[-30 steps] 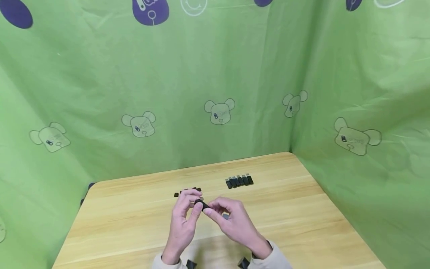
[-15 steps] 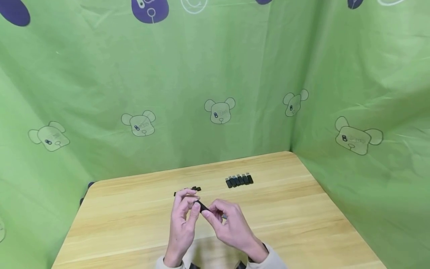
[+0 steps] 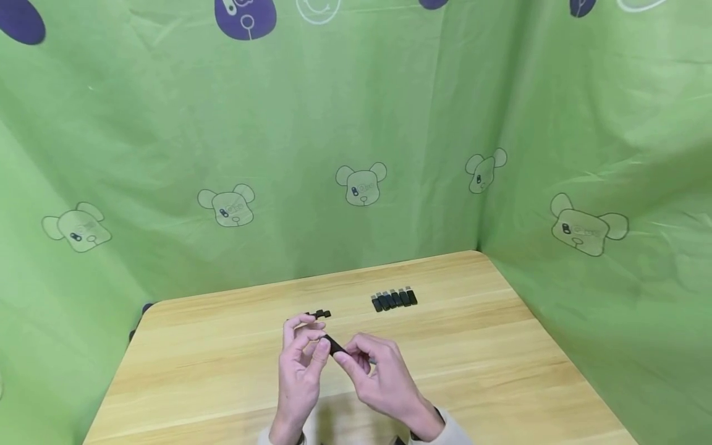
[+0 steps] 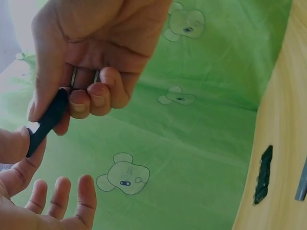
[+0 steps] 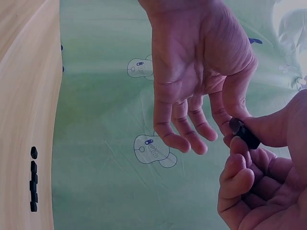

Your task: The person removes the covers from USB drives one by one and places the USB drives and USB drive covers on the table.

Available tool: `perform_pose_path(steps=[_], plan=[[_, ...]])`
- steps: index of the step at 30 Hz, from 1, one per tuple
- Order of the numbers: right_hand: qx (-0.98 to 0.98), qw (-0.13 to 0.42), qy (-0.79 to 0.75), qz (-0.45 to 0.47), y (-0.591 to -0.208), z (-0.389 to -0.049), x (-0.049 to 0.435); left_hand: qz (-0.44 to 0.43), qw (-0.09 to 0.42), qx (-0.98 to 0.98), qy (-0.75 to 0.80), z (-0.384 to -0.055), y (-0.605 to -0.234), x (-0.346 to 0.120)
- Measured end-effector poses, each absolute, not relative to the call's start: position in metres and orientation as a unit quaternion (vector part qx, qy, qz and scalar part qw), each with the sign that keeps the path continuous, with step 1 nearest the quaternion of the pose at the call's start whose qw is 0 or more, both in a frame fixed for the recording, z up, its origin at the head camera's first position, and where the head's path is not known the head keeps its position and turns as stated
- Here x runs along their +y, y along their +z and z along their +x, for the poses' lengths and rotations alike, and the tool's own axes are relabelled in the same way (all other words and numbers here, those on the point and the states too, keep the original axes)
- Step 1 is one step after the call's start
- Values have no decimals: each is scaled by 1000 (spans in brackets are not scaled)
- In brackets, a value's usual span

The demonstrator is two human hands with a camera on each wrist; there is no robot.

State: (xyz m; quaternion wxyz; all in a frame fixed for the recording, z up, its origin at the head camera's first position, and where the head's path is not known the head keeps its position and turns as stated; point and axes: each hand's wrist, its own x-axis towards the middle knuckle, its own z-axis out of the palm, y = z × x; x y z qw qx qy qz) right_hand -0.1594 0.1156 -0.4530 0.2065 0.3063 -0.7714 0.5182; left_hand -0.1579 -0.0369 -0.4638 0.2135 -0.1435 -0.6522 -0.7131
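Observation:
A slim black USB flash drive (image 3: 336,345) is held in the air over the table, slanting down to the right between both hands. Thumb and index finger of the left hand (image 3: 299,378) pinch its upper left end, while the other fingers are spread apart. At the lower end, the right hand (image 3: 385,376) grips it between thumb and index finger with the remaining fingers curled in. The left wrist view shows the flash drive (image 4: 48,120) side-on; the right wrist view shows it (image 5: 247,136) nearly end-on. Both its ends are partly hidden by fingertips.
Several black flash drives (image 3: 395,299) with metal plugs bared lie side by side toward the back of the wooden table (image 3: 473,346). Small black caps (image 3: 319,314) sit in a row left of them, partly behind the left hand. A grey piece (image 4: 302,184) lies nearer.
More of the black flash drive shows between the hands. Both hands have shifted slightly, and the right hand covers more of the grey piece behind it. The rows on the table stay put.

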Motion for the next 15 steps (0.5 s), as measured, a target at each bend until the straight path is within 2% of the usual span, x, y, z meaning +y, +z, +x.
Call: perform_pose_path(steps=[7,15], plan=[[-768,233,500,326,-450,-158,113,-123,204,-618,-749,-154,-462,-38],[-769,245,484,338,-445,-157,111,-128,234,-598,-756,-153,-461,-37]])
